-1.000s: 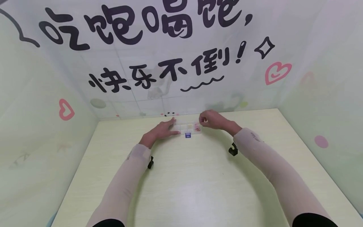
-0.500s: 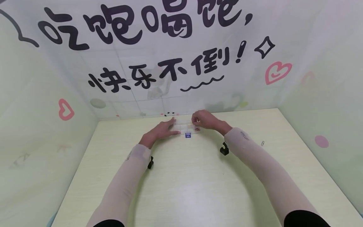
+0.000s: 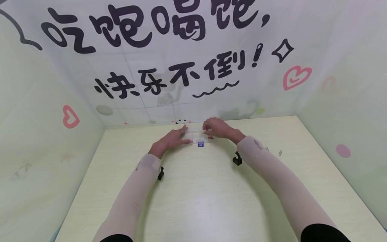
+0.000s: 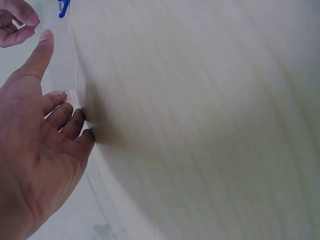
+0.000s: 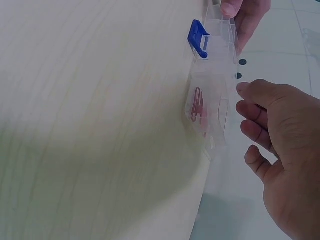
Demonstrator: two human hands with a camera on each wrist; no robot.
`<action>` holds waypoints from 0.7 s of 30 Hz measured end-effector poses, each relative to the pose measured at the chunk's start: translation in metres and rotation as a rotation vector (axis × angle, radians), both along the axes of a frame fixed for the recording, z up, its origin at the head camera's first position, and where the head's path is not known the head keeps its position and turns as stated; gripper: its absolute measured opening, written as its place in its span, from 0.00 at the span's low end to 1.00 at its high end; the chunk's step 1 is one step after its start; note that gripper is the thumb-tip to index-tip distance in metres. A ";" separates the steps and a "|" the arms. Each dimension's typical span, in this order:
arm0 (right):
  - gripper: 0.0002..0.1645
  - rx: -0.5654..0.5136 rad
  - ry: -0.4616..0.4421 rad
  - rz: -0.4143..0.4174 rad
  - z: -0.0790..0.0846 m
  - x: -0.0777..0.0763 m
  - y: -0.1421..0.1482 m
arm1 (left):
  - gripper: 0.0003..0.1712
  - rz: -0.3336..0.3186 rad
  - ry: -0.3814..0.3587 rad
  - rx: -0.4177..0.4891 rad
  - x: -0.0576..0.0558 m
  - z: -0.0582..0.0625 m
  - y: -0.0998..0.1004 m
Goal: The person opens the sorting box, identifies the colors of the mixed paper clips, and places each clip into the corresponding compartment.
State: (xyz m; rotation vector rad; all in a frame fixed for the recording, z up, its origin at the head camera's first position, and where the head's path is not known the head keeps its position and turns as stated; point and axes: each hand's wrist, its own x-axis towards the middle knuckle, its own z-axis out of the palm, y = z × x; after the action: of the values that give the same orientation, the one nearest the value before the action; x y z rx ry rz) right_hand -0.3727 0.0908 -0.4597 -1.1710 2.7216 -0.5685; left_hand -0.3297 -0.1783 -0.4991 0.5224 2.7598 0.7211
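Observation:
A clear plastic compartment box (image 3: 196, 135) with a blue latch (image 5: 198, 39) on its front sits at the table's back edge. Its right end holds reddish paper clips (image 5: 198, 105). My left hand (image 3: 172, 138) holds the box's left end, thumb along the front and fingers at the back. Over the right part of the box is my right hand (image 3: 220, 128), thumb and index finger brought together and the other fingers bent. I cannot tell whether a small thing is between those fingertips. In the right wrist view the right hand (image 5: 290, 135) is just beside the box's compartments.
Two loose paper clips lie to the right of my right forearm, one paper clip (image 3: 280, 153) farther out than the other. The pale wooden table (image 3: 199, 195) meets a printed white backdrop (image 3: 193, 101) right behind the box. Fabric walls stand at both sides.
My right hand has moved left over the box, partly covering its right compartments. As the forearm shifted left, two paper clips on the table came into sight. The left hand stays put.

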 end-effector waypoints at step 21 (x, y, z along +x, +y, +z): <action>0.08 -0.037 0.044 0.052 0.015 0.015 0.045 | 0.55 -0.016 0.008 -0.004 0.002 0.003 0.003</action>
State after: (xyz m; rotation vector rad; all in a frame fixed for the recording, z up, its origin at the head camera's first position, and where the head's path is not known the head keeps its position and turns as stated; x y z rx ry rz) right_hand -0.3576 0.1354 -0.4452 -1.2744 2.7184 -0.5964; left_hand -0.3275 -0.1757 -0.4964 0.5469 2.7613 0.7106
